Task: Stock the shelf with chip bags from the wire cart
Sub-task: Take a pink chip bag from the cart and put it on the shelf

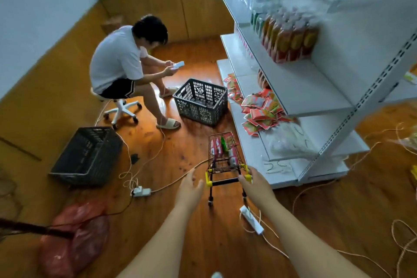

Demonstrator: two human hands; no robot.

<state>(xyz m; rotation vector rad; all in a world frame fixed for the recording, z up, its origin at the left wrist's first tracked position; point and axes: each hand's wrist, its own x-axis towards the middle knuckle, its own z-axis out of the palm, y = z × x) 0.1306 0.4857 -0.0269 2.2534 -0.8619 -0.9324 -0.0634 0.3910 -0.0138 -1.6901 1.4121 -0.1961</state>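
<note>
Wire cart [224, 153] | right hand [256, 184] fingers gripping handle [225, 181] | left hand [189, 189] outstretched, fingers spread

Single head cam, wide-angle, looking steeply down-forward; wire cart [224, 158] close at 12 o'clock, shelf [316, 88] 2 o'clock.

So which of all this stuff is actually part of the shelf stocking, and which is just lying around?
Part of the job:
wire cart
chip bags in it
shelf
left hand, open beside the cart handle
right hand at the handle's yellow corner

Just lying about:
two black crates
power strips
red plastic bag
</note>
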